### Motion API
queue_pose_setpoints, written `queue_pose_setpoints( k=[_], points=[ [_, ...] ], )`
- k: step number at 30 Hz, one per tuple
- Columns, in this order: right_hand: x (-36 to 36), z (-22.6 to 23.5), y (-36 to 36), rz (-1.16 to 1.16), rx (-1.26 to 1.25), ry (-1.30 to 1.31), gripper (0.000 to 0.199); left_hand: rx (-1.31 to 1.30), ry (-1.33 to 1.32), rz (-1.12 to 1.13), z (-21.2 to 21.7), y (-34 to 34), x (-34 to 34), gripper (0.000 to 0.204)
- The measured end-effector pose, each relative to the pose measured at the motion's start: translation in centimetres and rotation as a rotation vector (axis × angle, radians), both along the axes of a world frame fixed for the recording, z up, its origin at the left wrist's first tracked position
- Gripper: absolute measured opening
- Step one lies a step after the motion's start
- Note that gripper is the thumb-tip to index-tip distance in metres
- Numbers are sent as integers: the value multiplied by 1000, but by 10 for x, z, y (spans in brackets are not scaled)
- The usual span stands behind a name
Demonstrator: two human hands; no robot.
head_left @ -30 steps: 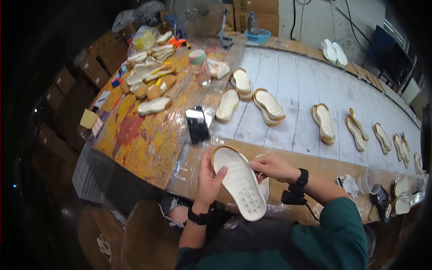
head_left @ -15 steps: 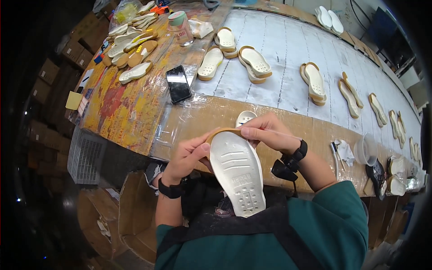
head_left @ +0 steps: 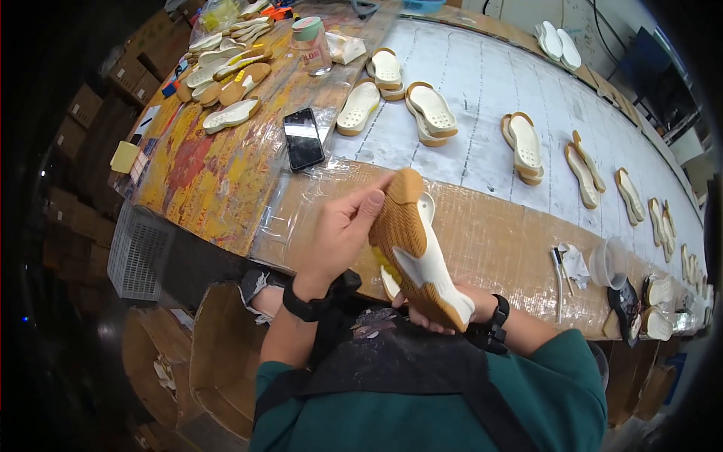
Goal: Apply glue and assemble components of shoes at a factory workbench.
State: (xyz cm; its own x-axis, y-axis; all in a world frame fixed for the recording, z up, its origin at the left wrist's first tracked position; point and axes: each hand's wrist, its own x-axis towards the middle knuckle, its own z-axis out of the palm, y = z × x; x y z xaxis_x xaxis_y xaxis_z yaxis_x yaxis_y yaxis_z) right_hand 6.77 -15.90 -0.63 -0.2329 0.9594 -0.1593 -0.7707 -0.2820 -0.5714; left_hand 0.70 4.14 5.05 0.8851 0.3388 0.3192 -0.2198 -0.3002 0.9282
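Observation:
A shoe sole (head_left: pixel 403 226) is held tilted before me, its brown patterned tread and white side wall showing. At the upper end, the thumb and fingers of my left hand (head_left: pixel 337 233) pinch the brown toe edge. My right hand (head_left: pixel 423 318) grips the lower heel end from beneath; the sole hides part of its fingers. Behind the held sole, pale parts of another sole (head_left: pixel 428 205) peek out over the cardboard.
Pairs of white and brown soles (head_left: pixel 525 143) stand in a row along the white lined tabletop (head_left: pixel 482 83). A phone (head_left: pixel 303 140), a lidded jar (head_left: pixel 312 49) and piled soles (head_left: pixel 230 79) lie to the left. A brush (head_left: pixel 559 282) and a clear plastic cup (head_left: pixel 608 264) are at right.
The sole has been turned over from its white inner face to its brown tread side. My right hand has moved from the toe edge down to the heel; my left stays at the toe.

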Motion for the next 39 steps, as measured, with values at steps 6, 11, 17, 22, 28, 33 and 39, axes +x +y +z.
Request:
queue_pose_setpoints(
  k=[6, 11, 17, 22, 28, 33, 39],
  points=[
    [11, -7, -10, -626, -101, -1379, 26, -604, -36, -123, 6, 15, -24, 26],
    [8, 12, -19, -856, -1, -1870, 28, 181, 21, -1, 5, -1, -38, 28],
    [3, 8, -30, -875, 149, -1939, 31, -170, 145, 45, 15, -7, -53, 28],
    [-1, -11, -30, -829, 211, -1858, 35, -283, 173, -23, 26, -11, -58, 27],
    [5, 18, -21, -633, 231, -1445, 58, -86, 369, 11, 25, -7, -54, 28],
    [10, 75, 4, -477, 621, -1693, 28, -99, 424, -36, 28, -12, -49, 29],
    [2, 80, 14, -450, 569, -1788, 18, -118, 377, -37, 24, -10, -48, 28]
  ],
)
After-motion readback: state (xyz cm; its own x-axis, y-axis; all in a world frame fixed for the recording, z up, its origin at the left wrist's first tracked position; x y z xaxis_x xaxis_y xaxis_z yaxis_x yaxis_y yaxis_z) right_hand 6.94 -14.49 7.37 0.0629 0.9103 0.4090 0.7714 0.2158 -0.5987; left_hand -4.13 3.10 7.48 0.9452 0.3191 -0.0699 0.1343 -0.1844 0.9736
